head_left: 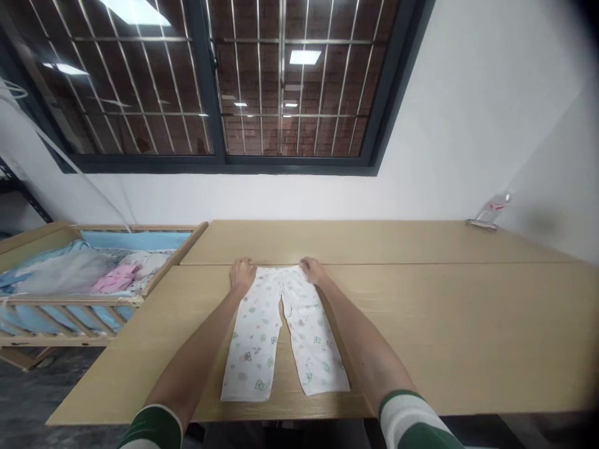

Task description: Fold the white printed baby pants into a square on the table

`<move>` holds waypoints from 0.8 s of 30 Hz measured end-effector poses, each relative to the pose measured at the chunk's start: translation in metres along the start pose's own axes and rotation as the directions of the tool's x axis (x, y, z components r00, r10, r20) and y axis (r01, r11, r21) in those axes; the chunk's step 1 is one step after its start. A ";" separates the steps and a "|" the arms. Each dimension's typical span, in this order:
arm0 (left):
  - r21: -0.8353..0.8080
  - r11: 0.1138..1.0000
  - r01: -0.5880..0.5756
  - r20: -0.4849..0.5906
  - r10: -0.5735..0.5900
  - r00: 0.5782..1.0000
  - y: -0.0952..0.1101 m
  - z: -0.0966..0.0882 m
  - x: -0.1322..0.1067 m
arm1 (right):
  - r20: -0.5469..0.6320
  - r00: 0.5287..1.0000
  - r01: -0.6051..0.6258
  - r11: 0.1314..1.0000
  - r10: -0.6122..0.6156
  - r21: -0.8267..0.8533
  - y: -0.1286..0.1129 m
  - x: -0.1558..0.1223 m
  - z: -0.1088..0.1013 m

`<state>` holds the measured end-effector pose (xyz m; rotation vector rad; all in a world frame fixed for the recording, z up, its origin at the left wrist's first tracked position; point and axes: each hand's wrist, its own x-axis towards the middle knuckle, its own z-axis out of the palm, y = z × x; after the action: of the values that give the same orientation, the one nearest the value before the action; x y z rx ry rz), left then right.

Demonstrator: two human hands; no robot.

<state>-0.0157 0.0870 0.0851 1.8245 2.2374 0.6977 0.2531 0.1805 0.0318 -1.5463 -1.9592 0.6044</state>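
A pair of white baby trousers (pixel 255 337) with a small green and grey print lies flat on the wooden table. The waistband points away from me, and the two legs are spread apart toward the near edge. My left hand (pixel 243 272) is at the left corner of the waistband, its fingers closed on the cloth. At the opposite corner, my right hand (pixel 312 269) pinches the waistband's right end. The fingertips of both hands are partly hidden.
The light wooden table (pixel 449 324) has a seam running across it behind the waistband. A clear plastic bottle (pixel 493 209) stands at the back right. To the left is a wooden crib (pixel 70 301) holding bedding and a pink cloth (pixel 116 278). A barred window (pixel 281 81) is ahead.
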 end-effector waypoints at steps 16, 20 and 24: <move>-0.095 0.900 -0.426 0.474 0.417 0.776 0.127 0.037 -0.276 | 0.080 0.990 -0.128 0.978 0.117 0.165 -0.008 0.006 -0.020; -0.050 0.937 -0.345 0.488 0.324 0.811 0.138 0.040 -0.270 | 0.084 0.990 -0.129 0.975 0.116 0.182 -0.008 0.005 -0.018; -0.057 0.942 -0.330 0.501 0.313 0.807 0.140 0.039 -0.269 | 0.082 0.990 -0.128 0.970 0.113 0.208 -0.009 0.002 -0.016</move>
<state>0.1872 -0.1413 0.0720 2.1237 1.6288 0.1793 0.2573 0.1799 0.0499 -1.5352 -1.7921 0.8994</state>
